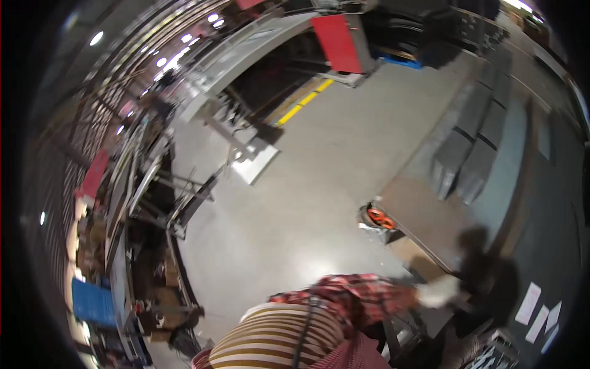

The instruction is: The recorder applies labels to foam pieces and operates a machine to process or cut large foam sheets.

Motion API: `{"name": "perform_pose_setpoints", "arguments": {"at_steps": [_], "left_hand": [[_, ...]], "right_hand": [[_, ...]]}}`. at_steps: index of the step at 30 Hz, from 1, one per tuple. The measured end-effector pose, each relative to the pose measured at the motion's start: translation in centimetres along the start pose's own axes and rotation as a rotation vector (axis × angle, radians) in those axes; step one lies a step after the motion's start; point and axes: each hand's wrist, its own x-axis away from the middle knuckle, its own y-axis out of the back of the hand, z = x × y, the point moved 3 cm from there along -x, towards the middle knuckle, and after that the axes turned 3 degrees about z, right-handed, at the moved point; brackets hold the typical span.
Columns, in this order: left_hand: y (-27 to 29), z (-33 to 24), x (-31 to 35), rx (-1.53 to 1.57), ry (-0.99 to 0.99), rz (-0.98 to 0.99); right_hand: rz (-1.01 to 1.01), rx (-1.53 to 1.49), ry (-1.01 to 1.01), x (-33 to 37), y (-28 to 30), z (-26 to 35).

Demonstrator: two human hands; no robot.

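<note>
My right hand (pixel 439 291), in a white glove and a red plaid sleeve, stretches out to the right near the corner of a brown-topped table (pixel 418 212). Motion blur smears its fingers, so I cannot make out whether it grips anything. Just beyond the glove is a dark blurred shape (pixel 482 264), a shadow or an object. Below the hand, metal parts (pixel 491 353) lie in a container at the lower edge. My left hand is out of sight.
Long grey strapped bundles (pixel 473 138) lie on the right-hand table. A bucket with an orange item (pixel 378 216) stands by its corner. Farther off are a red panel (pixel 338 43), a conveyor-like frame (pixel 252 46) and a yellow floor strip (pixel 305 103). Racks and a blue bin (pixel 93 301) line the left.
</note>
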Motion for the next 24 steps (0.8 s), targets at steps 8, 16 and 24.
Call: {"name": "perform_pose_setpoints", "arguments": {"at_steps": [8,16,24], "left_hand": [[-13.4,3.3,-8.1,-0.587,-0.156,-0.004],[-9.8,-1.0,-6.2,-0.710,-0.044,0.140],[-11.5,-1.1,-6.4,-0.782,-0.121,0.129]], "right_hand": [[-0.002,-0.987,0.094,-0.8,8.5,-4.1],[0.301,-0.731,0.296,-5.3,1.2,-13.4],[0.263,-0.275,0.232,2.3,-26.1,-22.0]]}}
